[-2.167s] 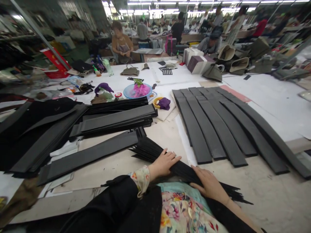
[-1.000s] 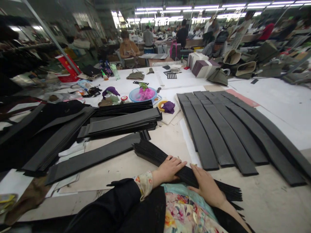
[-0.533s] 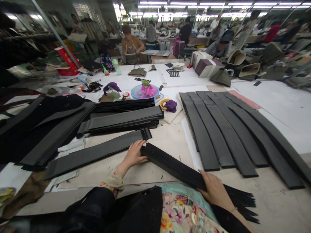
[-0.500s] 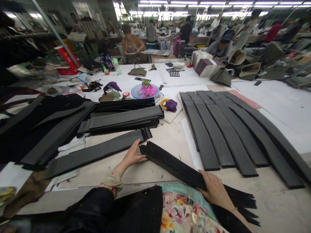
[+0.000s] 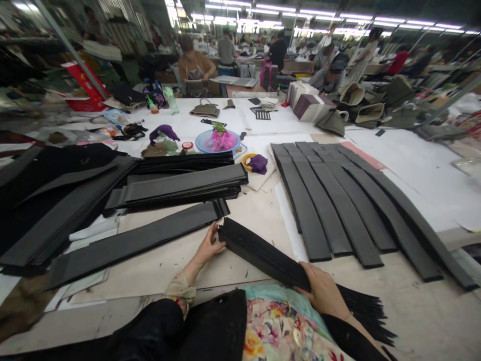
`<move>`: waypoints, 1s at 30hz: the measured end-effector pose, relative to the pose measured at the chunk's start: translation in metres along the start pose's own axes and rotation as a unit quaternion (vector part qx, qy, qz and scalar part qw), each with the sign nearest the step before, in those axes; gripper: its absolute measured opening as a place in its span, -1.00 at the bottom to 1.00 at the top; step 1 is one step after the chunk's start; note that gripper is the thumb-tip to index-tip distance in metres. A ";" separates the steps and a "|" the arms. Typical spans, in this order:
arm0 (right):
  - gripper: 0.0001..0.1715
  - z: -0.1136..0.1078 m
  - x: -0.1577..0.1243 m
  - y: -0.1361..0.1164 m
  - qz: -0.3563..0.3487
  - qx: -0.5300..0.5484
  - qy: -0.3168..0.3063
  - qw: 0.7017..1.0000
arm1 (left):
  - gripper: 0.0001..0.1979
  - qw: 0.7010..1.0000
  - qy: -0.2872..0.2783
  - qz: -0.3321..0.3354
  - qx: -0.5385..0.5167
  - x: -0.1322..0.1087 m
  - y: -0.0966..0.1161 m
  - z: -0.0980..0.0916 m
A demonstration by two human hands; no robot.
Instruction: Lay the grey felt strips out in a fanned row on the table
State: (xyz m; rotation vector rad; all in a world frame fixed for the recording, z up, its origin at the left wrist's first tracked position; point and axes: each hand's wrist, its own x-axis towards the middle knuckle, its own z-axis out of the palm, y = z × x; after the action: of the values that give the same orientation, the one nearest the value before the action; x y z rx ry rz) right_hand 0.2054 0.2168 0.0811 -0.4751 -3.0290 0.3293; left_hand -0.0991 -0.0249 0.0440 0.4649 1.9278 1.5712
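A bundle of long black strips [image 5: 263, 249], stacked on edge, lies slantwise in front of my body. My right hand [image 5: 325, 288] grips it near its right end, the thumb on the near side and the fingers over the far side. Beyond that hand the strip ends [image 5: 366, 308] fan out unevenly. At the bundle's other end is my left hand [image 5: 205, 248], its thumb and fingers apart and touching the strip ends. A flat dark grey strip [image 5: 139, 240] lies just left of the bundle, close to my left fingertips.
Grey strips in overlapping rows [image 5: 338, 200] cover the table's right side. More stacked strips [image 5: 184, 185] and a dark pile [image 5: 71, 200] lie left. Farther back are a blue plate [image 5: 201, 143] with pink plastic, a yellow bowl [image 5: 246, 161] and boxes [image 5: 310, 105]. People work beyond.
My view has turned slightly right. The fanned strip ends beyond my right hand sit closer together. My left fingers have come in nearer to the bundle's end.
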 end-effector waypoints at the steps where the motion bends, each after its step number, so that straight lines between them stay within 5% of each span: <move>1: -0.42 -0.004 0.002 -0.001 0.005 0.013 -0.012 1.000 | -0.01 1.000 0.015 -0.019 -0.008 -0.003 -0.002 0.001; 6: -0.33 -0.039 0.006 -0.001 0.025 0.081 -0.073 0.994 | -0.19 0.985 0.031 -0.137 -0.098 -0.027 0.014 0.030; 9: -0.28 -0.070 0.006 0.000 0.022 0.121 -0.118 0.985 | -0.36 0.953 -0.081 -0.184 -0.225 -0.025 0.046 0.054; 16: -0.18 -0.152 0.009 0.001 0.021 0.248 -0.179 0.952 | -0.27 0.837 -0.279 -0.270 -0.386 -0.001 0.101 0.106; 18: -0.11 -0.171 0.006 0.002 0.037 0.328 -0.208 0.921 | -0.31 0.807 -0.306 -0.285 -0.417 -0.009 0.102 0.127; 21: -0.02 -0.184 0.000 0.007 0.063 0.489 -0.263 0.830 | -0.42 0.784 -0.303 -0.299 -0.452 -0.023 0.100 0.151; 23: 0.03 -0.179 -0.003 0.014 0.073 0.544 -0.278 0.788 | -0.50 0.798 -0.243 -0.308 -0.457 -0.024 0.098 0.156; 26: -0.03 -0.146 -0.006 0.032 0.102 0.525 -0.257 0.805 | -0.55 0.864 -0.102 -0.290 -0.399 -0.018 0.098 0.153; 28: -0.13 -0.114 -0.009 0.045 0.137 0.511 -0.263 0.807 | -0.53 0.910 -0.039 -0.235 -0.338 -0.015 0.100 0.152; 30: -0.21 -0.081 -0.012 0.053 0.186 0.523 -0.297 0.777 | -0.50 0.951 -0.004 -0.133 -0.279 -0.016 0.102 0.154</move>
State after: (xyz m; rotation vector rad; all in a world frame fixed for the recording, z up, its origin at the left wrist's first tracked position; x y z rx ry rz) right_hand 0.2398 0.2788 0.1487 -0.9287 -2.5029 2.3571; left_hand 0.0022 0.1059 0.1277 -0.0280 1.3745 1.8210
